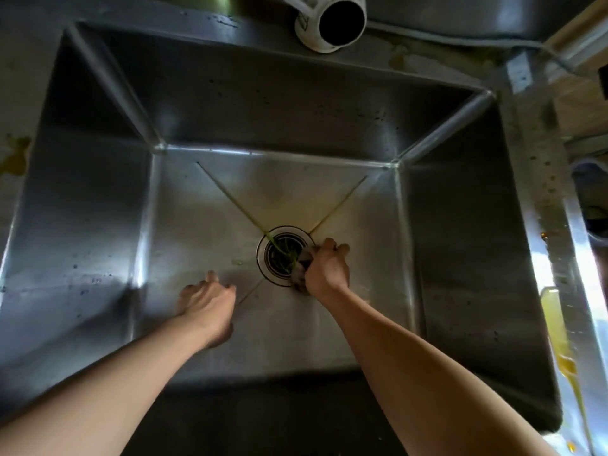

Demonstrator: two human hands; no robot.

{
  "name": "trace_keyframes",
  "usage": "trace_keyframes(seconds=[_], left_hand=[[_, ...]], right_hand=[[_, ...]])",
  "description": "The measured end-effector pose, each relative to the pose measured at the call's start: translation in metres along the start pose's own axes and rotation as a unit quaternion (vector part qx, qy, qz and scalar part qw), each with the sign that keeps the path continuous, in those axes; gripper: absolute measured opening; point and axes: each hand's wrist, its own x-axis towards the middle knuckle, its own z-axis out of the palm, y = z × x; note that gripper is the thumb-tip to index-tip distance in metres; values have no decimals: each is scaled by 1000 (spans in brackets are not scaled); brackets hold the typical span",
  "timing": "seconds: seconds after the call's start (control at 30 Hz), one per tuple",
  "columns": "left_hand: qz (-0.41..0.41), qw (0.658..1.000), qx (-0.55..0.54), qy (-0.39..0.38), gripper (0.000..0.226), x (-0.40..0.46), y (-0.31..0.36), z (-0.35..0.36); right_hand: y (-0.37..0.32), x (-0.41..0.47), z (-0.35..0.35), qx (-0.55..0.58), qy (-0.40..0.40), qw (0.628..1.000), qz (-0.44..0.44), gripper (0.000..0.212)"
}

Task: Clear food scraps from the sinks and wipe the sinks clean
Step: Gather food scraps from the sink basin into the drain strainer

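At the round steel drain (pixel 285 255) of the deep stainless sink (pixel 98 199): right hand (pixel 325 269) grip clenched on a dark scrubbing wad (pixel 301 273), left hand (pixel 205 299) released, hovering. Risk: pushing thin green stalk scraps (pixel 285 253) down, clogging the drain.

The deep rectangular stainless-steel sink basin (pixel 108 225) has 4 creased floor lines running to a round metal drain (pixel 285 255) holding thin green scraps (pixel 285 255). A small pale green fleck (pixel 237 262) lies just left of it. Yellow smears (pixel 559 337) streak the right-hand steel rim (pixel 539 205).
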Motion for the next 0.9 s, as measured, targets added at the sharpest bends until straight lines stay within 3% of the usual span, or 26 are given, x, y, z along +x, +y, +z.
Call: trace_keyframes(seconds=[0.13, 0.23, 0.4, 0.53, 0.6, 0.73, 0.9], left_hand=[[13, 999, -36, -7, 44, -2, -8, 0], [10, 998, -58, -1, 48, -2, -16, -5], [-50, 996, -66, 32, 41, -1, -40, -11], [-77, 996, -46, 20, 49, 2, -59, -6], [-81, 996, -39, 6, 56, 4, -67, -1], [-81, 995, -49, -18, 61, 8, -73, 4], [-68, 996, -53, -30, 64, 9, -74, 9]], right_hand=[[-9, -13, -10, 30, -40, 997, -61, 36], [-15, -30, -23, 55, -8, 991, -118, 34], [-40, -58, -20, -36, -52, 950, -305, 36], [-60, -71, 15, -119, -126, 914, -367, 59], [-67, -74, 33, -139, -130, 898, -397, 58], [-75, -70, 51, -128, -105, 899, -405, 49], [-73, -59, 46, -127, -81, 934, -324, 51]])
